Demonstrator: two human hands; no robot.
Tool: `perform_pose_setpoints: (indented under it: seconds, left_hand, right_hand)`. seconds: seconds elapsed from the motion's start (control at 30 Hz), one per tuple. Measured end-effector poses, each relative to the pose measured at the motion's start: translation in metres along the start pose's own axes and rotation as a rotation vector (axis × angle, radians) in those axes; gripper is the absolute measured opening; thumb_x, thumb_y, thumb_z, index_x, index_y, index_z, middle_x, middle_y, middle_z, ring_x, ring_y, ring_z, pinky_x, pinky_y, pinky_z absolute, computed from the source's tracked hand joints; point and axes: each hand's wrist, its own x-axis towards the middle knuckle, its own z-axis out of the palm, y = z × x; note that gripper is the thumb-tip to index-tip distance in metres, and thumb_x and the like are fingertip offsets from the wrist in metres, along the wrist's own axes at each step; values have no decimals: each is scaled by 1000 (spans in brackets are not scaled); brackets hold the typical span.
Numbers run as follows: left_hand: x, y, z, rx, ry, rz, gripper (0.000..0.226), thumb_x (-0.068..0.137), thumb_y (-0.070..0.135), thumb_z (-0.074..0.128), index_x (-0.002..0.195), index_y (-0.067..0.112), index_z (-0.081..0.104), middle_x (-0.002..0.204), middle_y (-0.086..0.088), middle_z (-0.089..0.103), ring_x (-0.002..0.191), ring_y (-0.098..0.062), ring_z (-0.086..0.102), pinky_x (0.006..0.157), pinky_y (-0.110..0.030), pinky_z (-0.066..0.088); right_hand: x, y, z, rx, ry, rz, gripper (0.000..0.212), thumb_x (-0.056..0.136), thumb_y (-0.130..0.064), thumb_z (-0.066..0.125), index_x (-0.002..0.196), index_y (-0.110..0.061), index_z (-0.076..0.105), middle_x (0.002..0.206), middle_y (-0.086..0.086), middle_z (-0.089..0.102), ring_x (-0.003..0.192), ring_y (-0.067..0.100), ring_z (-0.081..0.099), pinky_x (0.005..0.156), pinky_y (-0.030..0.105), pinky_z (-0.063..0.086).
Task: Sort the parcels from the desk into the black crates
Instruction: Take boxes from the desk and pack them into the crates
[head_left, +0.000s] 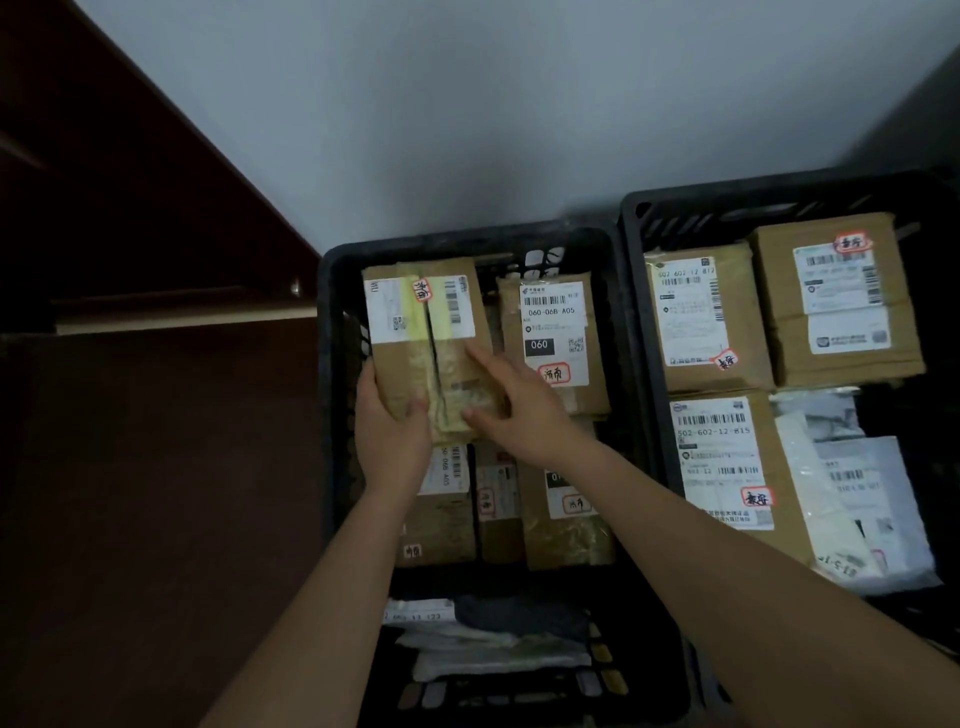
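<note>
Risk sits with the taped parcel (428, 353): my left hand (387, 431) grips its near-left corner, my right hand (511, 410) rests flat, so it could tip onto neighbours in the left crate (332, 291).

Three black crates are showing: a left crate (332, 312), a right crate (636, 218) and a near crate (660, 670) at the bottom.

Five cardboard boxes are sitting in the left crate: the held box (415, 322), a box marked 060 (553, 338) beside it, and three boxes in the nearer row (441, 525) (498, 514) (566, 530).

The right crate is holding three cardboard boxes (701, 317) (836, 296) (727, 457), plus at least two white mailer bags (878, 499) (821, 405); the pile is hiding any more.

The near crate is holding several soft bags (493, 634), overlapping too much for a count.

Two hands are showing: the left hand (389, 431) and the right hand (519, 405).
</note>
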Motion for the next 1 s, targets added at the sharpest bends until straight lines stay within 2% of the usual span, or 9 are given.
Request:
perform_pose_setpoints:
  seconds: [0.17, 0.27, 0.37, 0.5, 0.63, 0.77, 0.83, 0.9, 1.0]
  left_hand:
    - [9, 0, 16, 32, -99, -14, 65, 99, 17, 56, 154, 29, 24, 125, 13, 45, 114, -7, 46, 96, -28, 41]
    - [15, -7, 19, 13, -143, -12, 66, 100, 16, 55, 154, 30, 21, 128, 11, 44, 117, -8, 45, 97, -28, 42]
    - [19, -14, 17, 58, -212, -25, 72, 101, 15, 52, 157, 32, 11, 138, 7, 43, 123, -9, 43, 100, -28, 39]
    - [25, -16, 16, 47, -240, -63, 75, 100, 15, 53, 157, 35, 7, 151, 3, 39, 136, -17, 40, 111, -40, 39]
    - [28, -23, 14, -6, -253, -79, 67, 104, 18, 45, 155, 41, 9, 153, 6, 37, 131, -11, 42, 102, -33, 44]
    - [34, -26, 19, 97, -220, -57, 69, 103, 17, 46, 157, 37, 5, 153, 3, 38, 130, -14, 44, 98, -28, 41]
    - [34, -24, 20, 138, -215, -56, 71, 103, 19, 47, 157, 34, 3, 151, 0, 40, 121, -12, 47, 92, -28, 42]
    - [31, -18, 16, 192, -210, -49, 74, 103, 22, 49, 157, 31, 0, 154, -1, 37, 125, -16, 47, 90, -27, 41]
    - [21, -7, 8, 257, -167, -29, 80, 100, 26, 55, 158, 28, 0, 157, -2, 33, 137, -23, 40, 100, -33, 41]
  right_hand:
    - [-5, 16, -7, -169, 31, 79, 75, 93, -44, 62, 154, -40, 19, 160, -3, 27, 148, 23, 16, 118, 59, 15]
    - [-8, 23, -9, -230, -29, 74, 74, 95, -41, 61, 155, -40, 17, 164, -10, 12, 150, 20, 3, 119, 61, 6]
    - [-7, 26, -4, -329, -45, 53, 76, 95, -42, 59, 155, -41, 13, 164, -11, 8, 150, 21, 1, 119, 62, 1]
    - [-9, 26, -3, -395, -6, 33, 76, 95, -41, 61, 155, -39, 16, 164, -10, 2, 150, 24, 1, 119, 62, 3]
    - [-7, 32, -4, -449, 1, -10, 73, 94, -45, 60, 155, -40, 18, 164, -10, 2, 149, 24, 4, 118, 64, 5]
    - [-3, 27, 1, -503, -5, 41, 74, 93, -43, 61, 154, -39, 20, 164, -9, 2, 148, 26, 4, 117, 66, 7]
    - [-5, 24, 1, -504, -32, 57, 75, 95, -42, 60, 155, -39, 16, 164, -9, -2, 150, 27, 2, 117, 66, 9]
    - [-8, 21, -3, -493, -73, 71, 77, 96, -43, 58, 156, -40, 9, 164, -9, -7, 150, 26, -2, 116, 66, 10]
    - [-17, 15, -14, -484, -76, 78, 82, 96, -41, 59, 155, -43, 3, 164, -8, -10, 150, 30, -1, 115, 65, 15]
